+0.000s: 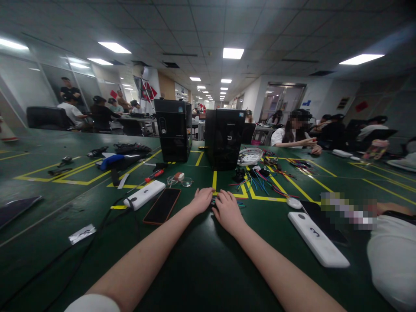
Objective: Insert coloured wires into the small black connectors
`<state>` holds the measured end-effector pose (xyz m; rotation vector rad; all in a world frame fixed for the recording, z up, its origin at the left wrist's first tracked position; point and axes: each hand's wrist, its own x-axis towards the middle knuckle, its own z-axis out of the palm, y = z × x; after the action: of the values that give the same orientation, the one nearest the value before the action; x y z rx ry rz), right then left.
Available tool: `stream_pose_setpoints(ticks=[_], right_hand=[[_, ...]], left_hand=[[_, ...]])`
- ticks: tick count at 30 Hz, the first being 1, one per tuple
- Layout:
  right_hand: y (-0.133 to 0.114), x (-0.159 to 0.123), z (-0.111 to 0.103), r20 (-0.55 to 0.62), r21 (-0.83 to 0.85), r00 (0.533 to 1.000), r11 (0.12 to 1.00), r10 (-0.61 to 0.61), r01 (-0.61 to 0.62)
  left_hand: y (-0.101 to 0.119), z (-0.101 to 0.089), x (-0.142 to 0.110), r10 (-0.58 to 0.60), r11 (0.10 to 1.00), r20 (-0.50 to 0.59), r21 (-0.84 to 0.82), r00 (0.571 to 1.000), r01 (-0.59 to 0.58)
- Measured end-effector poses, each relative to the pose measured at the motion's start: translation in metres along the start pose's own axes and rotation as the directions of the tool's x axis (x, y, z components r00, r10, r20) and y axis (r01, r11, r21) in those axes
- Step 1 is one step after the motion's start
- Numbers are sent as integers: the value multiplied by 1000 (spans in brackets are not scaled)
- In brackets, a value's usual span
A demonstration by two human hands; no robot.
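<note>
Both hands meet low over the green table in the middle of the head view. Fingers curled, my left hand (203, 199) closes at the left side of a small dark piece (213, 201). My right hand (229, 210) bends its fingers over the same spot from the right. The piece is mostly covered, so its kind is unclear. Coloured wire ends (241, 204) stick out just beyond my right fingers. A phone (162, 206) lies left of my left hand. Behind my hands is a bundle of coloured wires (256, 180).
Two black computer cases (173, 134) stand at the back. A white power bank (145, 194), red screwdriver (154, 176) and glasses (186, 182) lie to the left. Another white power bank (318, 239) and a co-worker's sleeve (393, 255) are at right. A white basket (250, 155) sits behind.
</note>
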<state>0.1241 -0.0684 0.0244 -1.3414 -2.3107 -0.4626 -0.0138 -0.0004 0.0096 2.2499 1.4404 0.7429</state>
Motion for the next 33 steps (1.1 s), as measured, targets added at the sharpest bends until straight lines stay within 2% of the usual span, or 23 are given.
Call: stream_pose_setpoints(ticks=[9, 15, 18, 21, 24, 28, 30, 33], right_hand=[[-3, 5, -2, 17, 5, 999, 999, -46, 45], [3, -1, 6, 7, 79, 999, 996, 49, -49], [7, -3, 9, 3, 106, 998, 992, 65, -65], [12, -3, 11, 17, 109, 998, 992, 65, -67], [17, -3, 11, 31, 104, 996, 990, 88, -91], [20, -5, 13, 29, 114, 994, 988, 104, -106], [20, -5, 14, 31, 112, 993, 987, 112, -115], [19, -5, 13, 18, 116, 993, 986, 116, -117]], left_hand=[[1, -1, 1, -8, 1000, 21, 10, 1000, 8], [-4, 3, 2, -13, 999, -4, -30, 1000, 13], [-7, 4, 4, 18, 996, -33, -89, 999, -21], [-10, -3, 6, 79, 966, -46, -243, 996, -88], [-13, -16, 8, 109, 920, 80, -387, 991, -70], [-17, -30, 6, 198, 907, 252, -414, 947, -79], [-18, -29, 5, 240, 916, 285, -383, 928, -119], [-17, -19, 3, 271, 933, 187, -291, 944, -210]])
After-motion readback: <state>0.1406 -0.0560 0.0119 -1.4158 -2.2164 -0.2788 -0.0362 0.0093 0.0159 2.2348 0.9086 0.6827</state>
